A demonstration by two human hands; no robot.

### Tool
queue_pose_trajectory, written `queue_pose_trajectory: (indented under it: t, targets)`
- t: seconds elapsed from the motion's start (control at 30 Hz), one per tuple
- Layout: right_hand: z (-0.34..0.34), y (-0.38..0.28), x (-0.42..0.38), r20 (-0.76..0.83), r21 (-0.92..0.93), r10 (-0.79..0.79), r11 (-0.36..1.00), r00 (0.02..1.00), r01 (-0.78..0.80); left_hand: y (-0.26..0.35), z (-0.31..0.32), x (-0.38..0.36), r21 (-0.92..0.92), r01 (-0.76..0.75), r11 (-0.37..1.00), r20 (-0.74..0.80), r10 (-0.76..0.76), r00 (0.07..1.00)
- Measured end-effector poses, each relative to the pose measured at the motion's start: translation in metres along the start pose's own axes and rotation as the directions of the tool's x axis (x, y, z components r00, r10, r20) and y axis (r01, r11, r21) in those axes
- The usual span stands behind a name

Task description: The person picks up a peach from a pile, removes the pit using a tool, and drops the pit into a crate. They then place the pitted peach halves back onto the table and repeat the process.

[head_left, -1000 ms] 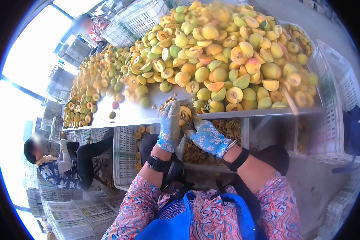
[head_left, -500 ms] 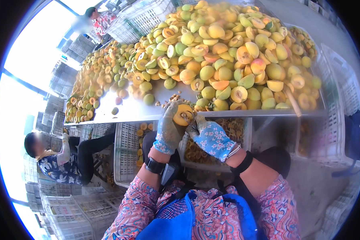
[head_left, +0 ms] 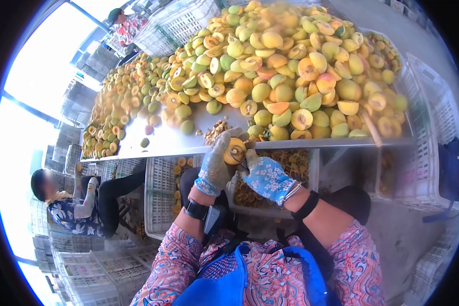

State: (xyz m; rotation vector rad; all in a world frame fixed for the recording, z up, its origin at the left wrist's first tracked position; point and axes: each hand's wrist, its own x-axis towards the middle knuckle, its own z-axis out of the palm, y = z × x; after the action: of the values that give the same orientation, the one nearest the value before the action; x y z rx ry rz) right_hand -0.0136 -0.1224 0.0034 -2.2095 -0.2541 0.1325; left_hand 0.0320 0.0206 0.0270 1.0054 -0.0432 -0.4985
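My left hand (head_left: pixel 212 166), in a soiled blue patterned glove, is closed around a yellow peach half (head_left: pixel 233 151), its cut face turned toward my right hand. In a blue flowered glove, my right hand (head_left: pixel 268 177) is closed on a small pitting tool. Only the thin, dark, curved metal tip (head_left: pixel 243 161) of that tool shows, against the cut face; its handle is hidden in the fingers. Both hands are at the front edge of the metal table (head_left: pixel 173 149). Just beyond them lies a small heap of peach stones (head_left: pixel 217 131).
A large pile of peach halves (head_left: pixel 270 66) covers much of the table. A wooden stick (head_left: pixel 372 130) leans over the front edge at right. Below are a crate of pitted halves (head_left: pixel 290 191) and another white crate (head_left: pixel 158 196). Co-workers sit at left (head_left: pixel 76 209) and far left (head_left: pixel 127 28).
My hands have shifted slightly downward, and the peach half has turned in my left hand. The tool's curved tip shows more at the cut face. The co-worker at left has moved a hand.
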Motion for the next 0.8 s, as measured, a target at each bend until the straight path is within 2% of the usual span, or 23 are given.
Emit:
queue_pose_trajectory:
  t: [0.03, 0.07, 0.1, 0.13, 0.17, 0.2, 0.23, 0.3, 0.37, 0.43, 0.5, 0.6, 0.63, 0.7, 0.73, 0.77, 0.8]
  targets:
    - [0.002, -0.001, 0.0, -0.001, 0.001, -0.001, 1.0, 1.0, 0.001, 0.0, -0.001, 0.002, 0.138, -0.081, 0.987, 0.041, 0.076, 0.996]
    - [0.005, -0.002, 0.001, 0.007, 0.104, 0.003, 0.995, 1.0, -0.004, -0.003, 0.0, 0.001, 0.138, -0.08, 0.987, 0.043, 0.075, 0.996]
    - [0.004, -0.006, 0.001, 0.014, 0.205, 0.007, 0.979, 1.0, -0.01, -0.006, 0.004, -0.001, 0.18, -0.121, 0.976, -0.057, 0.133, 0.989]
    - [0.0, -0.009, 0.001, 0.011, 0.202, 0.009, 0.979, 1.0, -0.011, -0.01, 0.007, -0.001, 0.224, -0.159, 0.962, -0.152, 0.195, 0.969]
    - [-0.006, -0.012, 0.0, 0.08, 0.317, 0.065, 0.944, 0.995, -0.087, -0.017, 0.0, 0.005, 0.311, -0.236, 0.921, -0.157, 0.294, 0.943]
    - [-0.009, -0.016, -0.001, 0.155, 0.423, 0.11, 0.89, 0.982, -0.167, -0.018, 0.002, 0.004, 0.312, -0.234, 0.921, -0.158, 0.293, 0.943]
    - [-0.003, -0.011, 0.0, 0.156, 0.426, 0.112, 0.889, 0.981, -0.169, -0.019, 0.004, 0.003, 0.309, -0.27, 0.912, -0.146, 0.326, 0.934]
    - [0.007, 0.001, 0.002, -0.046, 0.138, -0.074, 0.987, 0.996, 0.08, -0.016, 0.012, 0.001, 0.302, -0.305, 0.903, -0.132, 0.357, 0.925]
    - [0.01, 0.003, 0.001, -0.064, 0.067, -0.065, 0.995, 0.996, 0.069, -0.006, 0.019, -0.002, -0.019, -0.111, 0.994, -0.17, 0.107, 0.98]
    - [0.011, 0.005, 0.002, -0.084, -0.008, -0.058, 0.998, 0.995, 0.058, -0.005, 0.006, 0.006, 0.037, -0.099, 0.994, -0.136, 0.103, 0.985]
    - [0.021, 0.008, 0.002, -0.128, -0.078, -0.121, 0.991, 0.984, 0.111, -0.007, 0.0, 0.004, 0.092, -0.085, 0.992, -0.108, 0.095, 0.99]
    - [0.022, 0.008, 0.001, -0.164, -0.088, -0.112, 0.991, 0.98, 0.098, -0.007, 0.008, 0.003, 0.065, -0.128, 0.99, -0.077, 0.133, 0.988]
    - [0.02, 0.007, 0.002, -0.165, -0.088, -0.109, 0.992, 0.98, 0.096, -0.005, 0.012, 0.003, 0.11, -0.129, 0.986, -0.085, 0.138, 0.987]
    - [0.015, 0.002, 0.002, -0.126, -0.021, -0.023, 1.0, 0.992, 0.02, -0.008, 0.01, 0.005, 0.153, -0.129, 0.98, -0.095, 0.145, 0.985]
    - [0.019, 0.004, 0.004, -0.126, -0.021, -0.021, 1.0, 0.992, 0.019, -0.016, 0.006, 0.01, 0.184, -0.194, 0.963, -0.128, 0.22, 0.967]
    - [0.025, 0.008, 0.006, -0.126, 0.07, -0.032, 0.997, 0.992, 0.041, -0.021, 0.002, 0.012, 0.218, -0.255, 0.942, -0.159, 0.292, 0.943]
    - [0.023, 0.003, 0.007, -0.128, 0.159, -0.043, 0.985, 0.991, 0.063, -0.021, 0.005, 0.01, 0.219, -0.253, 0.942, -0.16, 0.29, 0.943]
